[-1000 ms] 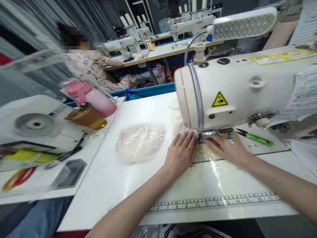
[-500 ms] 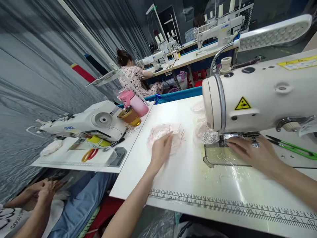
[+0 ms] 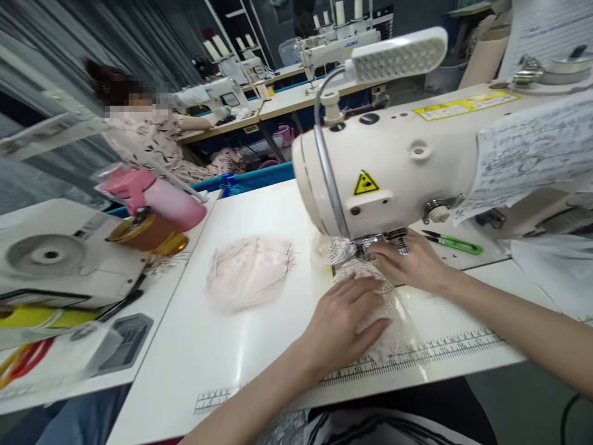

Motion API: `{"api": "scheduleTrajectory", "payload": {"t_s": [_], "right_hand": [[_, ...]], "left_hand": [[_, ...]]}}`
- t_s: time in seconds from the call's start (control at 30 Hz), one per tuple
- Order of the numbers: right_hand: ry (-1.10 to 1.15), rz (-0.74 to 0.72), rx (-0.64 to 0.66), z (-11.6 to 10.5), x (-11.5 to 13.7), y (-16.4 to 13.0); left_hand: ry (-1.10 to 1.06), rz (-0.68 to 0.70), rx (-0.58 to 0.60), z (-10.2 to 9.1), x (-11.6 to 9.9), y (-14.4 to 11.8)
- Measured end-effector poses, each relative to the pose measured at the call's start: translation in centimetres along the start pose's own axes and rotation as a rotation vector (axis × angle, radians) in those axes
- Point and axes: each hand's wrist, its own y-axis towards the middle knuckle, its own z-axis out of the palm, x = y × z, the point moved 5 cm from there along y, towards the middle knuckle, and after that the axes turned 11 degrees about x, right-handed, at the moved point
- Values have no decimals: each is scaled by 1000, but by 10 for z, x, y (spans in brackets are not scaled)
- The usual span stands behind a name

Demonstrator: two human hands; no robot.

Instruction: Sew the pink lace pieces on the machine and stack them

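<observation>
A white sewing machine (image 3: 398, 161) stands on the white table (image 3: 250, 346). A pale lace piece (image 3: 389, 327) lies in front of its presser foot (image 3: 365, 247). My left hand (image 3: 345, 318) rests flat on that lace piece, fingers spread, pressing it to the table. My right hand (image 3: 410, 262) sits just right of the presser foot, fingertips on the lace edge under the needle. A stack of pink lace pieces (image 3: 248, 272) lies to the left, apart from both hands.
Green thread snips (image 3: 456, 242) lie behind my right hand. A pink bottle (image 3: 160, 198) and an amber jar (image 3: 148, 232) stand on a second machine's table at left. A ruler strip (image 3: 417, 352) runs along the table's front edge. Another person sits at a far machine.
My left hand left the pink lace stack and came back with a lace piece, now pressed flat before the presser foot. My right hand stayed by the presser foot.
</observation>
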Motion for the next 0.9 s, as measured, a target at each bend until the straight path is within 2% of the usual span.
{"api": "scheduleTrajectory", "payload": {"t_s": [0.07,0.13,0.2,0.27,0.4,0.53,0.7,0.9], "right_hand": [[81,-136,-20,-4,8,0],[102,-256,-22,-6,16,-1],[75,-299,-5,-5,20,-1],[44,-281,24,-3,20,-1],[14,-239,73,-2,16,0],[-25,-187,121,2,12,1],[-5,-114,226,10,8,3],[-9,-96,191,11,7,3]], "left_hand": [[147,-58,-55,1,3,-1],[222,-61,-41,1,4,-4],[237,-37,-38,-1,4,-5],[267,-48,-86,-5,6,-5],[459,-105,-198,-5,16,1],[520,-103,-150,3,32,10],[484,-99,-126,0,47,16],[442,-64,-160,-2,53,19]]}}
